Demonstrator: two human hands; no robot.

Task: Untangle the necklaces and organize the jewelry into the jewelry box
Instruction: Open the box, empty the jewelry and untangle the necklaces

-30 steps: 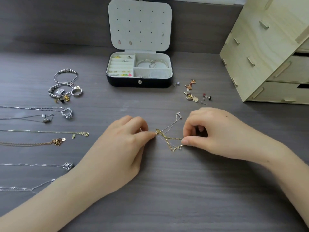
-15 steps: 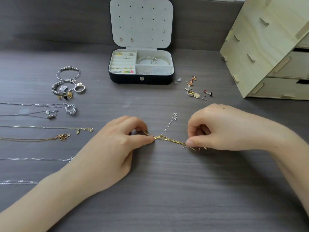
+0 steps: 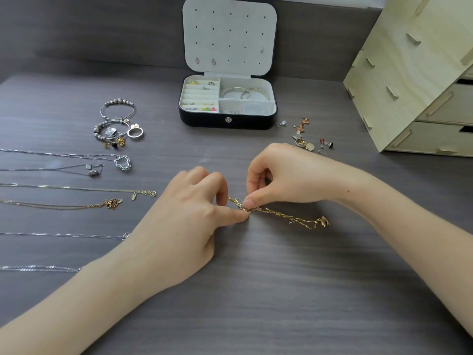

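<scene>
Gold necklaces (image 3: 281, 216) lie tangled on the table (image 3: 256, 290), long axis running right and slightly nearer from the knot. I see the left hand (image 3: 184, 219) and right hand (image 3: 289, 175) both pinching that left end; the loose tail trails beside the right wrist.

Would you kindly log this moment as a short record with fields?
left hand: pinches the gold chain tangle
right hand: pinches the same tangle, close beside the left hand
tangle: trails right across the table
jewelry box: open, bangles inside
necklaces: laid in rows at left
earrings: loose, right of box
</scene>
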